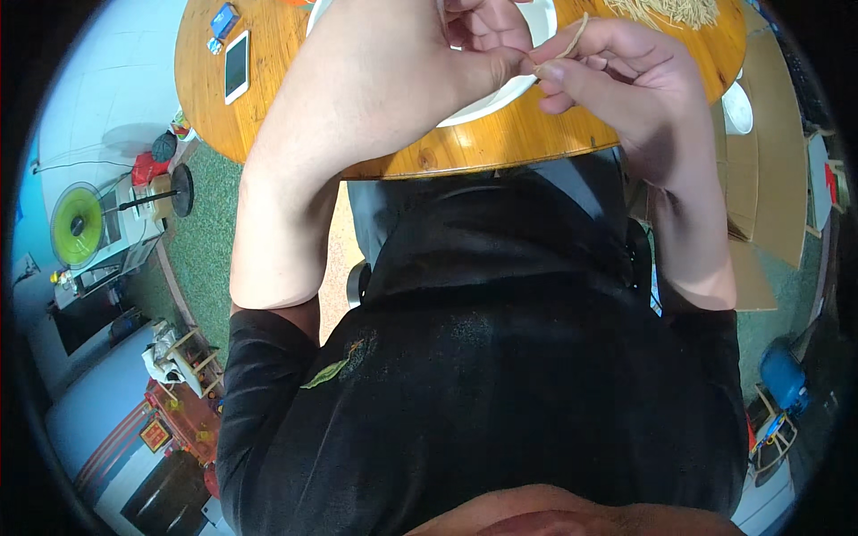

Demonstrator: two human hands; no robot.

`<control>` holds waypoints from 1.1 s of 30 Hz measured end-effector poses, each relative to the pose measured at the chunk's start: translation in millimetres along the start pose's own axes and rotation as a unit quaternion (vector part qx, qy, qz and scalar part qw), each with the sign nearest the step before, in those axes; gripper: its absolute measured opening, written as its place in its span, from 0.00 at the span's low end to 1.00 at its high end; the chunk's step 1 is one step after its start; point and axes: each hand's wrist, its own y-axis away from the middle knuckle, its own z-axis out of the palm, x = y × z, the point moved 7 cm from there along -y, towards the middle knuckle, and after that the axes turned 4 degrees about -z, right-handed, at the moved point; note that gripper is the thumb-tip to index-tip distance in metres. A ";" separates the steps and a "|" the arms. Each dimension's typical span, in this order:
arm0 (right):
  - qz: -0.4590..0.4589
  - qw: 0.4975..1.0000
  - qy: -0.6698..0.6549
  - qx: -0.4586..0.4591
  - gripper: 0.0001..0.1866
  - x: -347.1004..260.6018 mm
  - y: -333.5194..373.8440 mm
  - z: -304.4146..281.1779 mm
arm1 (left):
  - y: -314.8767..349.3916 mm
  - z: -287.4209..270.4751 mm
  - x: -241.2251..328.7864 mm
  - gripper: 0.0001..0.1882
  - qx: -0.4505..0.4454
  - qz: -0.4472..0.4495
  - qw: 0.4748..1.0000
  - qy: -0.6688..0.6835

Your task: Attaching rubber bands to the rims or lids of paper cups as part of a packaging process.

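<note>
Over the wooden table's near edge, my two hands meet at their fingertips. My right hand (630, 85) is closed in a pinch on a thin beige strand (579, 36), whose free end sticks up past the index finger. Curled fingers and a bent-in thumb make up my left hand (474, 58); its thumb tip touches the right fingertips near the strand's lower end. What the left fingers hold is hidden. Beneath both hands lies a white plate (487, 111), mostly covered by them. A pile of similar beige strands (670, 11) rests farther right on the table.
The round wooden table (295, 116) carries a white phone (237, 67) and a small blue packet (223, 20) at left. Cardboard (773, 161) and a white bowl (737, 109) are beyond its right side. A green-bladed fan (79, 225) stands at far left.
</note>
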 end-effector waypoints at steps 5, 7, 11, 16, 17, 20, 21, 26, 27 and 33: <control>-0.061 0.996 0.056 0.032 0.06 -10.6 5.0 5.9 | -2.3 2.7 -0.8 0.17 0.002 0.019 1.000 0.001; -0.086 0.991 0.087 0.051 0.06 -17.1 6.0 10.3 | -2.9 1.2 -1.7 0.16 0.009 0.007 1.000 0.004; -0.041 0.994 0.087 0.054 0.04 -33.5 3.4 12.2 | -0.4 0.0 0.7 0.16 0.000 -0.010 1.000 0.014; 0.049 0.998 0.046 0.021 0.04 -25.6 -13.0 21.0 | 0.1 0.8 2.0 0.16 0.011 -0.022 1.000 0.013; -0.207 0.972 -0.105 -0.039 0.03 -24.0 -28.5 26.4 | -1.9 3.2 1.4 0.16 0.007 -0.021 1.000 0.015; -0.246 0.968 -0.006 -0.046 0.03 -75.6 -9.7 34.0 | 3.1 -1.0 1.2 0.16 0.021 -0.025 0.999 0.018; -0.026 0.970 0.242 0.020 0.04 -70.5 -4.9 23.9 | 5.2 -1.4 1.3 0.16 0.023 -0.022 0.999 0.015; -0.136 0.912 0.387 0.029 0.05 -84.3 1.8 22.7 | 0.2 3.0 8.4 0.17 0.015 0.024 1.000 -0.005; -0.182 0.871 0.454 0.042 0.06 -87.0 5.0 23.4 | -4.6 3.0 5.3 0.17 0.061 -0.136 0.988 -0.043; -0.397 0.766 0.495 0.104 0.06 -64.2 11.1 31.6 | 5.7 -2.9 0.0 0.17 0.026 0.054 0.996 -0.060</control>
